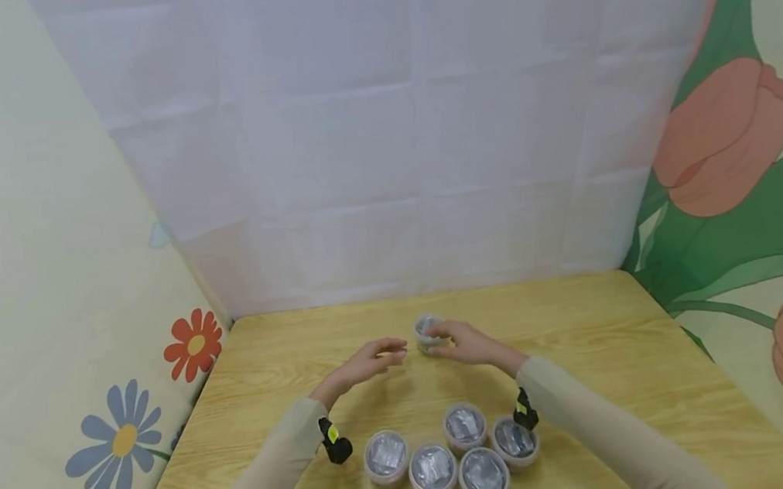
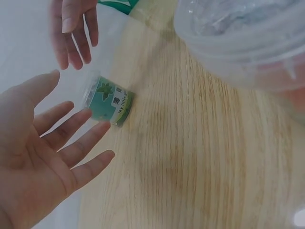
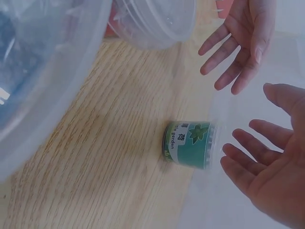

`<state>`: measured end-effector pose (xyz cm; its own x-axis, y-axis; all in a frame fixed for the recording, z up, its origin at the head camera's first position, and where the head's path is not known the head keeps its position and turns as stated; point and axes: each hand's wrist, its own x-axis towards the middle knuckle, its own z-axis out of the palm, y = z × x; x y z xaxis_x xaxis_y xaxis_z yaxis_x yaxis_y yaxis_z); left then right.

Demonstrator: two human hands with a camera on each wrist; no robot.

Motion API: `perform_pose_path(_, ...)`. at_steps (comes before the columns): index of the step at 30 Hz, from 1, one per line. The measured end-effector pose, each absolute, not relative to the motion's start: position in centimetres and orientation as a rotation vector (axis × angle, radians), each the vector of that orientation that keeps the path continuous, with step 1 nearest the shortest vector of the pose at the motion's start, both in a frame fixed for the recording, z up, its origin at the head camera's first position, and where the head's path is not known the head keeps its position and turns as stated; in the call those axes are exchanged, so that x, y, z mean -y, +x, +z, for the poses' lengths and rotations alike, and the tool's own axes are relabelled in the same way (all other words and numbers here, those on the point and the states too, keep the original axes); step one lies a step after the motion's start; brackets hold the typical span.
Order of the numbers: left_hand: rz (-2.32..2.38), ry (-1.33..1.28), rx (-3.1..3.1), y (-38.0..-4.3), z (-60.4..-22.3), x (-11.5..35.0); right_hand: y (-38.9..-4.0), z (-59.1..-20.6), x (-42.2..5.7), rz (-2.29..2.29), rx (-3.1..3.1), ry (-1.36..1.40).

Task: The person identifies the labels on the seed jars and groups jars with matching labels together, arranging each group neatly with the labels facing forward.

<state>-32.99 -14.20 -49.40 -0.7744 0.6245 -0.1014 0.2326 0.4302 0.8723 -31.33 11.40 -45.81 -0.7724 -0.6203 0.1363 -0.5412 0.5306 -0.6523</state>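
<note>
A small plastic cup (image 1: 424,336) with a clear lid stands upright toward the back of the table. Its green label (image 3: 193,145) bears a leaf picture and the words "little garden". My left hand (image 1: 371,360) hovers to the left of the cup, fingers spread and relaxed, holding nothing. On the cup's other side is my right hand (image 1: 468,344), its fingers loosely bent. From the head it overlaps the cup, but the right wrist view shows a gap between fingertips and cup. Both palms face inward in the left wrist view, with the cup (image 2: 110,101) between the hands.
Several similar lidded cups (image 1: 433,470) stand grouped near the table's front, between my forearms; silvery packets show through their lids. The wooden table (image 1: 289,347) meets a white cloth (image 1: 356,162) behind. Flower-patterned walls (image 1: 122,439) flank both sides.
</note>
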Motion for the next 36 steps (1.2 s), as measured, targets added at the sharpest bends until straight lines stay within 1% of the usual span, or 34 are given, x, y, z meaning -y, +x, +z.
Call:
perform_pose_path(10, 1.209, 0.872, -2.264, -32.4, -49.3, 14.8, -30.3, -45.7, -10.8, -1.023, -2.564, -1.113)
perform_pose_path(20, 1.165, 0.912, -2.237, -31.8, -49.0, 15.2, -29.7, -45.6, -10.5, -0.889, -2.579, -1.153)
perform_pose_path(27, 1.157, 0.892, -2.217, -31.3, -48.8, 15.5, -29.1, -45.6, -10.0, -0.802, -2.595, -1.209)
perform_pose_path(36, 1.130, 0.932, -2.173, -30.9, -48.4, 15.5, -28.9, -45.5, -9.8, -0.790, -2.564, -1.239)
